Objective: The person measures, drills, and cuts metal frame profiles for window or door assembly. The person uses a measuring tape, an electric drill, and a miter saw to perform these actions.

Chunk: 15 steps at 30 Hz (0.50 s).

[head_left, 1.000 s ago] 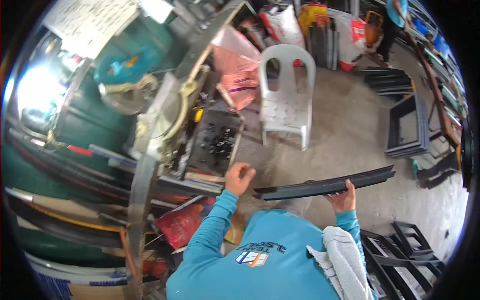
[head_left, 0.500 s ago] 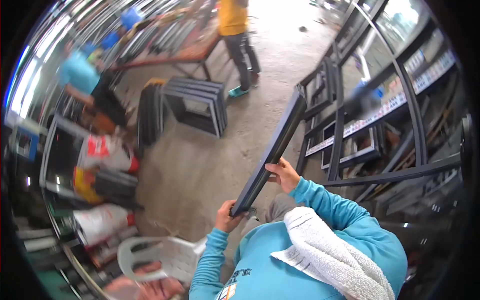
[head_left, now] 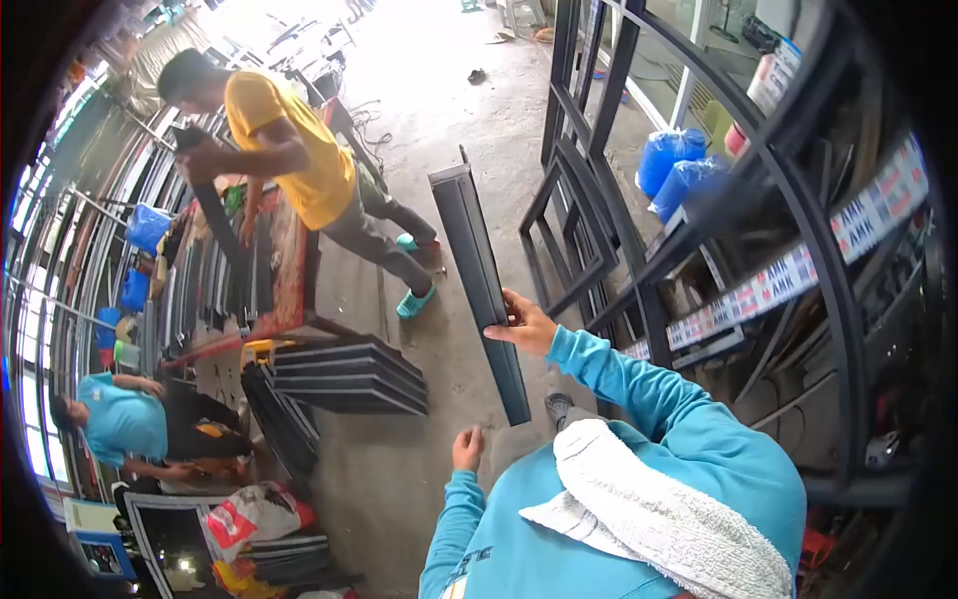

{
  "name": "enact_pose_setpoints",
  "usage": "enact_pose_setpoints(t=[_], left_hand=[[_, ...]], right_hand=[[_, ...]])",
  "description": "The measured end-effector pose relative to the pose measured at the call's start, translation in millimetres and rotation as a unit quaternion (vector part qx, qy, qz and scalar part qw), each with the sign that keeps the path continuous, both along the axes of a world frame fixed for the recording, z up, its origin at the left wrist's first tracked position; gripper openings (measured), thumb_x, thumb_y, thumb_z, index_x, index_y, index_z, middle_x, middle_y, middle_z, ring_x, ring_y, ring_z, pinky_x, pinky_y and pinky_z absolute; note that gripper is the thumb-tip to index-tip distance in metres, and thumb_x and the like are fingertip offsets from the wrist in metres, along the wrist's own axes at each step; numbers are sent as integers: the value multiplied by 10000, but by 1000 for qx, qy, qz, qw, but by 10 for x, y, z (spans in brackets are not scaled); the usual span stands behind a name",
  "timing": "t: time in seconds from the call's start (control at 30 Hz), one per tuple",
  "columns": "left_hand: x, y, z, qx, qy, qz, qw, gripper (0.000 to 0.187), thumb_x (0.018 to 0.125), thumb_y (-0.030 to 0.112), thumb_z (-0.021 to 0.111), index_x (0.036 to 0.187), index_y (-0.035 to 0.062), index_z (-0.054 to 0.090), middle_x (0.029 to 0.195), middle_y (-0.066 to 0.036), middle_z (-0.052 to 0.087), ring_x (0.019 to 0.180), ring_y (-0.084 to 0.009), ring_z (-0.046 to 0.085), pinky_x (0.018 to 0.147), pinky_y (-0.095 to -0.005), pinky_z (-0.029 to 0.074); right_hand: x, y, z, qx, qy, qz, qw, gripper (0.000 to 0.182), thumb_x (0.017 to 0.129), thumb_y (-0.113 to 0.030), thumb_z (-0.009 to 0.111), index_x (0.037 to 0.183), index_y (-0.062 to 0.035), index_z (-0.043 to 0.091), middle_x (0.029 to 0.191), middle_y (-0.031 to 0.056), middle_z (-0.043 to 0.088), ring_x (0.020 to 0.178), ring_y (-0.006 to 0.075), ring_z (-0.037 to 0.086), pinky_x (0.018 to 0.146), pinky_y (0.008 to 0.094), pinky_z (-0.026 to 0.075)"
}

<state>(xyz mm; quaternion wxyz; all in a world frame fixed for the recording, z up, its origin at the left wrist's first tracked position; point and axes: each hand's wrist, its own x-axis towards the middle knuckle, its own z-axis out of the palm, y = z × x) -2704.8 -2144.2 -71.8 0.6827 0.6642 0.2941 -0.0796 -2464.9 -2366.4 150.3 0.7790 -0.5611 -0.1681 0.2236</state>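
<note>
My right hand point(head_left: 524, 324) is closed around a long dark grey metal frame profile point(head_left: 477, 290), thumb on its near face and fingers behind. The profile stands nearly upright, its far end pointing up toward the back and its lower end near my legs. Apart from the profile, my left hand point(head_left: 467, 449) hangs low to its left with the fingers curled in, and nothing shows in it. A white towel point(head_left: 639, 499) lies over my shoulder on the blue shirt.
Large dark frames point(head_left: 758, 130) lean on the right, with blue drums point(head_left: 669, 165) behind. Stacked frames point(head_left: 349, 374) stand on the floor at left. A person in yellow point(head_left: 289, 150) holds a dark profile at the red-edged table point(head_left: 289, 270); another in blue point(head_left: 125, 424) is further left.
My left hand has let go of the profile and dropped away. The profile's far end has swung left. My view has turned right, and the person in yellow now shows more fully.
</note>
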Motion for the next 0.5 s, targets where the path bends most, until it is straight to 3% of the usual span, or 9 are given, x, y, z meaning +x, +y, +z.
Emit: enact_pose_setpoints(t=[0.03,0.1,0.17,0.27,0.4,0.5], left_hand=[[-56,190,-329,50,27,-11,998,351,850,340,674,958,11,618,832,-58,634,764,-100,594,701,-248,496],[-92,408,-463,133,166,-41,976,515,791,467,689,968,-16,656,912,-143,669,875,-201,620,767,-333,492],[-24,558,-342,225,243,-115,936,614,743,529,686,1014,-22,658,1000,-177,668,931,-267,629,826,-360,487],[169,1176,-1036,191,274,-242,911,634,709,516,663,1057,-14,651,1096,-216,634,1033,-340,603,889,-392,465],[1476,1649,-1226,213,287,-287,889,597,690,467,652,1063,0,651,1115,-243,611,1075,-378,575,893,-419,460],[2959,1960,-1243,216,257,-264,904,634,665,467,701,1094,5,632,1117,-215,620,1062,-367,579,914,-424,455]], right_hand=[[290,23,-16,-4,4,5,1000,544,789,-95,710,1253,-46,429,1105,41,558,957,134,581,845,276,467],[845,102,-87,-24,8,-3,1000,565,783,-104,717,1262,-41,425,1109,60,573,966,142,584,852,282,467],[1383,169,-124,-65,11,-12,998,570,775,-110,724,1258,-37,429,1108,77,582,964,147,586,854,283,467],[2376,376,-38,-95,12,-59,994,643,744,-89,738,1284,7,403,1093,119,590,973,185,592,840,313,481],[3371,736,-158,-115,-23,-122,986,644,723,-24,720,1283,40,408,1108,118,588,1003,200,579,835,321,487],[4037,823,-161,-101,-39,-172,979,594,719,17,705,1256,36,452,1125,99,583,1020,194,567,861,301,462]])
